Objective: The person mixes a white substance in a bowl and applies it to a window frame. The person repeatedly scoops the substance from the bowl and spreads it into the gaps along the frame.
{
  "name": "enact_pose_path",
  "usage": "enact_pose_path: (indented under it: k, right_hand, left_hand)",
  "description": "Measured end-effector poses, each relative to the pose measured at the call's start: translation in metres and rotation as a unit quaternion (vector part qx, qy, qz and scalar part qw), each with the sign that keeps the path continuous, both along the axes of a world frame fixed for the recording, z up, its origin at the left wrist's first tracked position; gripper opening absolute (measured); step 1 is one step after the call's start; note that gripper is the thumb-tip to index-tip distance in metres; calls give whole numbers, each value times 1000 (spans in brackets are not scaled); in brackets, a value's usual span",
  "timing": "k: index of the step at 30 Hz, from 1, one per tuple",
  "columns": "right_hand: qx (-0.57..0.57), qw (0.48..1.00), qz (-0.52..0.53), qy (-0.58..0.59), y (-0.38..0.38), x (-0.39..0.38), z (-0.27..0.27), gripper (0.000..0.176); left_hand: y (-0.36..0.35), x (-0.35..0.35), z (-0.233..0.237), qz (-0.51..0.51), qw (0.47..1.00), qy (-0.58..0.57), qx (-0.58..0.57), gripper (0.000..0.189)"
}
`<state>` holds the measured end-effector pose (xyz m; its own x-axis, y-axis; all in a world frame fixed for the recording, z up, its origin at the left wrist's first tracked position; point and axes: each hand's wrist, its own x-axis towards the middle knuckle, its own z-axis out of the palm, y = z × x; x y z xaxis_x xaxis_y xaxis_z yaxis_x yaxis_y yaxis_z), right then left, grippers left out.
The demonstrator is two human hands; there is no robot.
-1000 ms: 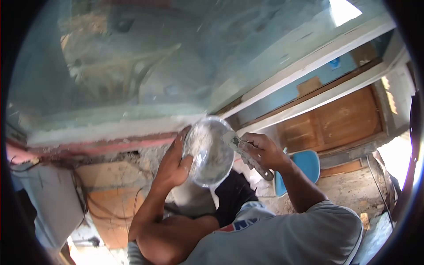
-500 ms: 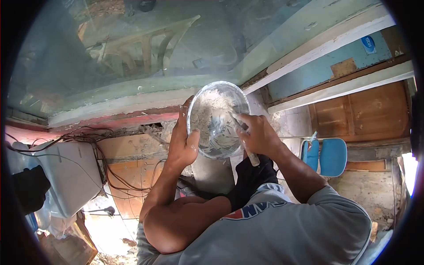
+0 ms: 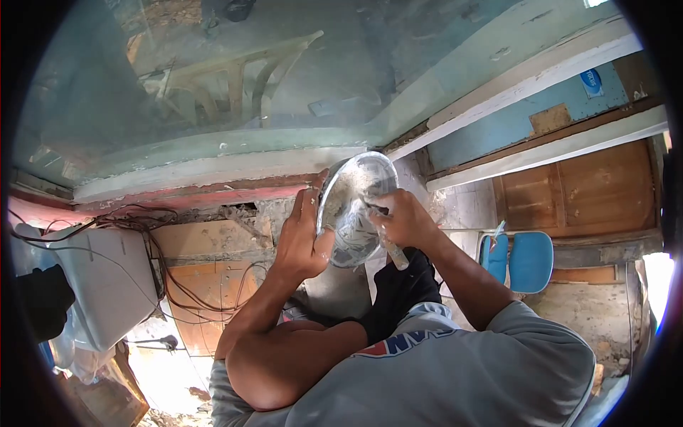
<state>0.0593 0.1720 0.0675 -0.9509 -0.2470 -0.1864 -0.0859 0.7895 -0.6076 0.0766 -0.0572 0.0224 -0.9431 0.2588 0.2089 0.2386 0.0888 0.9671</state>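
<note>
My left hand [image 3: 302, 238] grips the rim of a clear plastic bowl [image 3: 354, 206] that is smeared inside with white-grey paste. The bowl is tilted on its side, its mouth turned toward my right hand. My right hand [image 3: 404, 220] is closed around a putty knife [image 3: 393, 252]; its pale handle sticks out below my fist and its blade reaches into the bowl, mostly hidden. Both hands are held up in front of my chest, just below a whitish ledge [image 3: 199, 171] under a large glass pane.
A large glass pane [image 3: 235, 78] fills the top, reflecting a chair. Below the ledge run a red strip, broken masonry and tangled wires [image 3: 163, 235]. A white box [image 3: 99, 277] sits left. A blue chair [image 3: 523, 260] and a wooden door [image 3: 576, 192] are right.
The bowl has tipped from facing up to lying on its side. My right hand moved from beside the bowl into it with the putty knife. The view swung slightly.
</note>
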Motion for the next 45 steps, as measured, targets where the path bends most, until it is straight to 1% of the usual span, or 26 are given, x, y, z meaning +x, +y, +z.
enact_pose_path:
  k: [1, 2, 3, 5, 6, 7, 9, 10, 11, 13, 15, 16, 18, 19, 21, 22, 23, 25, 26, 28, 33, 35, 38, 40, 42, 45]
  right_hand:
    - [1, 1000, 14, -22, 0, 1, -1, 20]
    - [-21, 997, 59, 46, 4, 4, -15, 20]
    - [-21, 997, 59, 47, 4, 7, -20, 20]
    - [-11, 998, 52, -20, 2, 9, -25, 21]
    - [-4, 993, 56, -102, -7, 11, -9, 21]
    - [-3, 993, 57, -102, -7, 12, -10, 21]
    - [27, 964, 111, -242, -5, 15, -10, 26]
    - [18, 957, 134, -255, -4, 11, 7, 29]
    - [-3, 969, 114, -220, 3, 13, 16, 30]
    - [-27, 982, 99, -161, 15, 16, 41, 33]
    - [-31, 989, 28, -140, 14, 19, 70, 38]
    - [-32, 996, -12, -87, 18, 24, 72, 44]
    - [17, 996, -72, -41, 18, 22, 81, 43]
    - [77, 993, -91, -1, 17, 19, 83, 36]
    - [105, 979, -126, 120, 22, 8, 71, 24]
    - [117, 969, -148, 157, 21, 2, 73, 17]
    - [121, 968, -148, 161, 23, -6, 73, 17]
    - [185, 942, -148, 239, 32, -22, 65, 19]
    - [216, 932, -156, 244, 35, -27, 64, 21]
    - [227, 927, -154, 257, 41, -34, 60, 22]
    - [250, 914, -161, 276, 36, -42, 60, 27]
    - [265, 915, -138, 271, 36, -48, 62, 30]
    - [253, 929, -133, 237, 31, -56, 62, 31]
    - [236, 933, -134, 238, 29, -60, 61, 31]
    - [214, 932, -127, 264, 28, -61, 56, 31]
    - [215, 931, -157, 250, 26, -58, 56, 31]
  left_hand:
    - [1, 1, 0, 0, 1000, -4, -11, 77]
    - [1, 1, -1, -1, 1000, -8, -23, 77]
    - [2, 0, -5, 0, 1000, -7, -23, 77]
    - [0, -2, -15, 8, 999, 14, -46, 80]
    - [0, -3, -14, 9, 999, 14, -46, 80]
    - [0, -3, -13, 9, 998, 12, -58, 79]
    - [0, -3, -15, 7, 998, 12, -69, 78]
    - [1, -3, -17, 8, 999, 10, -33, 75]
    - [4, -3, -20, 7, 1000, 9, 6, 72]
    - [4, -4, -25, 6, 1000, 10, 14, 70]
    - [3, -5, -28, 0, 1000, -31, -3, 69]
    - [4, -5, -30, -9, 998, -54, 0, 68]
    - [4, -6, -31, -14, 998, -54, 1, 68]
    - [4, -6, -31, -20, 998, -55, -3, 68]
    - [6, -4, -39, -25, 998, -63, -12, 68]
    - [8, -4, -42, -27, 997, -72, -26, 69]
    - [8, -3, -44, -28, 997, -68, -22, 69]
    - [5, -3, -36, -51, 996, -73, -11, 69]
    - [4, -3, -35, -51, 996, -71, -9, 69]
    - [1, -5, -34, -62, 997, -35, -13, 72]
    - [2, -3, -47, -56, 997, -44, -28, 73]
    - [1, -2, -51, -51, 997, -41, -39, 73]
    - [-1, -3, -44, -64, 997, -47, -25, 73]
    - [0, -2, -47, -42, 998, -12, -38, 73]
    - [-2, -3, -42, -59, 998, -20, -27, 74]
    - [-2, -2, -40, -80, 996, -24, -12, 74]
